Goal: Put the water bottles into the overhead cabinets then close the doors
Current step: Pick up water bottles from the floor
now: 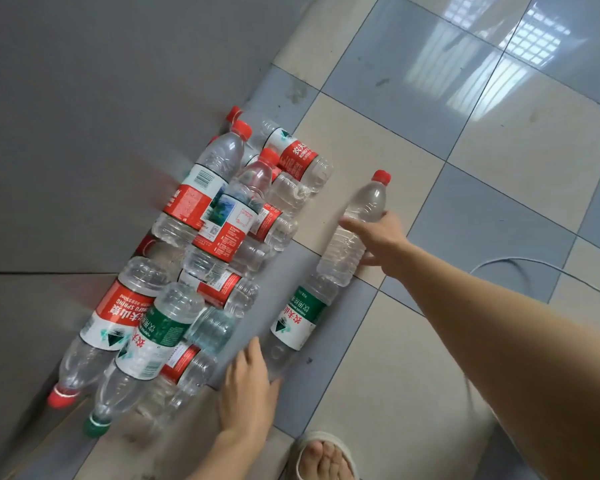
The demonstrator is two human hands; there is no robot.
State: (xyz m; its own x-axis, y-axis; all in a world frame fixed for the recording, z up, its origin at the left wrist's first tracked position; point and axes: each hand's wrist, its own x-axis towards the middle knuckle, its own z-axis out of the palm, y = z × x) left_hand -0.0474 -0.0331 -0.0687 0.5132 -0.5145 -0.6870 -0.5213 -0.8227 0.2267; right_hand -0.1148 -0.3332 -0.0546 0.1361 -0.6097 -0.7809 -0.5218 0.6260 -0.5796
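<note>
At far left a grey wall (84, 133) ran beside the tiled floor (413, 358), and against it lay the pile (201, 258) of water bottles, heaped on their sides, some with red labels, some green, a red cap and a green cap pointing toward me at the near end. Just right of the pile my left hand (248, 386) was low over the floor, fingers fairly straight and reaching for the neck end of a green-labelled bottle (297, 320) that lay alone; I judged it touching or nearly so, not yet gripping. That bottle lay end to end with a bare bottle (355, 230), red-capped and without a label, and my right hand (378, 233) was on it, thumb across the top and fingers curling round the far side, closing on its middle. Below, my sandalled foot (326, 459) stood on the tiles, and a white cord (499, 261) looped on the floor past my right arm. No cabinet showed at all, so I took this for the pick-up step, with the whole stock on the floor. The next move called for a firm grip on both loose bottles, since smooth round plastic rolls off easily, then standing and lifting them overhead to the cabinets.
</note>
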